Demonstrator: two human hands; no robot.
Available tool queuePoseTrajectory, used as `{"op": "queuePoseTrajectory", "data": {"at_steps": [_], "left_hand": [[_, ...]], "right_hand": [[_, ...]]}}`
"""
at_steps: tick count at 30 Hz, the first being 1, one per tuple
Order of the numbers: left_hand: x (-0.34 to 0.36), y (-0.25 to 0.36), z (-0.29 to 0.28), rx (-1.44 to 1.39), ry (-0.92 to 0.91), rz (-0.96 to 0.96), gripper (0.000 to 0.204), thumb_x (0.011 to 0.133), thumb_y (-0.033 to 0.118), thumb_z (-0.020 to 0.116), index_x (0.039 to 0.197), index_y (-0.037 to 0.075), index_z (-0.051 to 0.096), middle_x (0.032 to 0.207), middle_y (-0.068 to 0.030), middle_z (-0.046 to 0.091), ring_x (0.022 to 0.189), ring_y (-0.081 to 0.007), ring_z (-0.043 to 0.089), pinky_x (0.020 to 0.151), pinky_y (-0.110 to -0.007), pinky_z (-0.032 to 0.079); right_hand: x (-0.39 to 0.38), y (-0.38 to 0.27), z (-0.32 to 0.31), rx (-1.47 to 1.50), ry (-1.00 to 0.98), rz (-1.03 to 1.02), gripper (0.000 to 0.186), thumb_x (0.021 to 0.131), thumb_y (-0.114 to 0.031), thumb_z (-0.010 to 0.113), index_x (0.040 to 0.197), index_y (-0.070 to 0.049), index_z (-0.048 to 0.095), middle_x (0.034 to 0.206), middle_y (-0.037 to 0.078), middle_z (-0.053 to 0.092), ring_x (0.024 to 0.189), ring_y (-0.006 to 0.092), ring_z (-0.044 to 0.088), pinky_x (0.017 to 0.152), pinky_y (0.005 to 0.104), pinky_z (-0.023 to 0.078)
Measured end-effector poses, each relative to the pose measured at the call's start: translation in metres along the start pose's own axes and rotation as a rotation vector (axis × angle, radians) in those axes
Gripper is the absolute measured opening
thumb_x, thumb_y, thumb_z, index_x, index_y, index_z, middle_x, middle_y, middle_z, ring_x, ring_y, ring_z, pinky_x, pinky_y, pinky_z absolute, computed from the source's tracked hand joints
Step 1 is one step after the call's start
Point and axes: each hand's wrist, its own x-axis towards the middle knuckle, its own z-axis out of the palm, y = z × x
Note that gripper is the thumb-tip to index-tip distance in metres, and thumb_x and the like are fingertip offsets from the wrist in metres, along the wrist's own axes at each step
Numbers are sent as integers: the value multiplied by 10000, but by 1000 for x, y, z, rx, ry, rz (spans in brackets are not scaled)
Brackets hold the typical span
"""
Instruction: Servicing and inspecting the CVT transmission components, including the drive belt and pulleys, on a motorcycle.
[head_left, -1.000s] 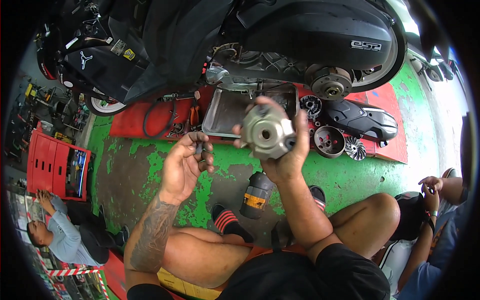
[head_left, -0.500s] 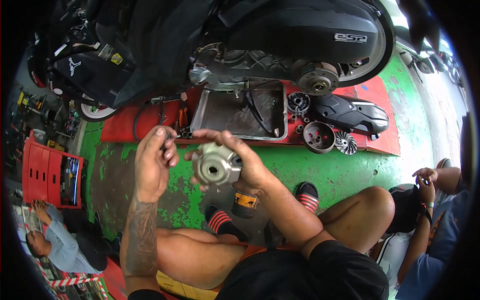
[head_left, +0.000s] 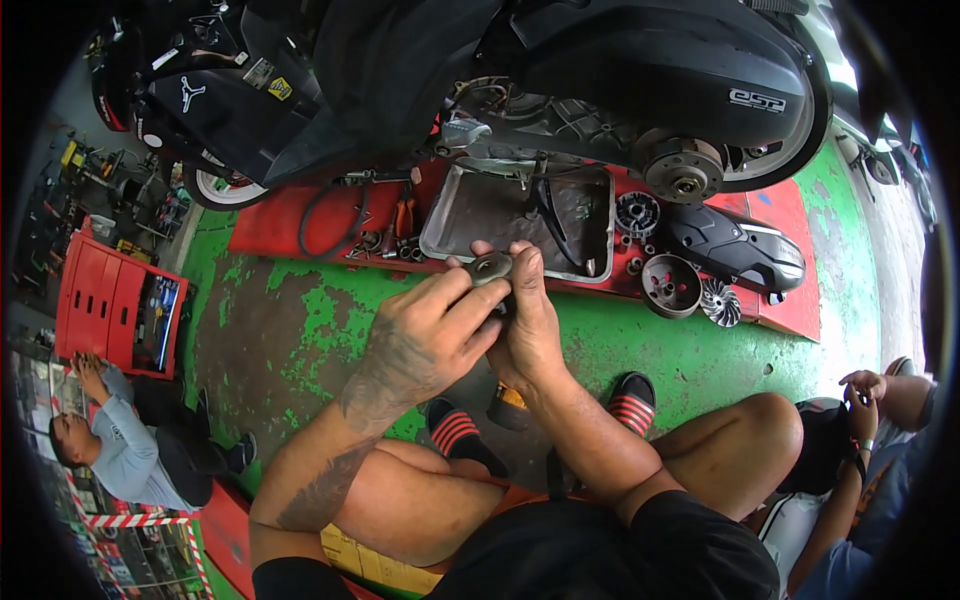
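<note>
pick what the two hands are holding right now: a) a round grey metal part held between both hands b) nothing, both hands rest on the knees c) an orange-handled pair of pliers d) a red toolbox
a: the left hand and right hand close together around a round grey metal part, raised over the green floor.

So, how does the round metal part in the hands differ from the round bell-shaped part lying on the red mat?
The round metal part is held up between the left hand and right hand, while the bell-shaped part lies on the red mat. The held part is mostly hidden by fingers; the bell-shaped part shows in full, open side up. The held part looks smaller. Both are round grey metal.
</note>
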Motion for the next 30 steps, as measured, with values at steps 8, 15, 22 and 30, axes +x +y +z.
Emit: {"op": "queuePoseTrajectory", "data": {"at_steps": [8, 15, 22, 30], "left_hand": [[-1, -14, -2, -57, 140, -27, 277, 757, 90, 788, 1017, 36, 711, 831, -82, 604, 698, -233, 646, 592, -343, 537], [0, -8, -4, -195, 120, -45, 292, 760, -9, 771, 1045, 23, 719, 756, -80, 589, 604, -196, 539, 525, -323, 432], [-18, -6, -18, -265, 168, 132, 210, 811, -1, 713, 1000, 4, 621, 764, -68, 513, 629, -122, 461, 510, -258, 335], [-21, -43, -3, -1463, 257, -763, 249, 918, 289, 541, 1043, 76, 513, 886, -37, 487, 658, -109, 460, 507, -232, 379]], "right_hand": [[-8, 3, 7, 113, -93, 62, 411, 1028, -408, 533, 1324, -175, 367, 1315, 61, 458, 1082, 188, 523, 947, 387, 458], [-8, 16, -3, -9, -30, -201, 346, 1035, -297, 543, 1314, -163, 388, 1305, 36, 464, 1119, 155, 508, 846, 308, 483], [12, 32, -12, 132, 138, 37, 323, 1023, -257, 583, 1289, -203, 408, 1208, 32, 468, 1106, 147, 521, 945, 438, 497], [23, 11, -25, 159, 144, 38, 507, 1010, -451, 540, 1434, -244, 356, 1312, 39, 426, 1050, 214, 471, 896, 434, 530]]}}
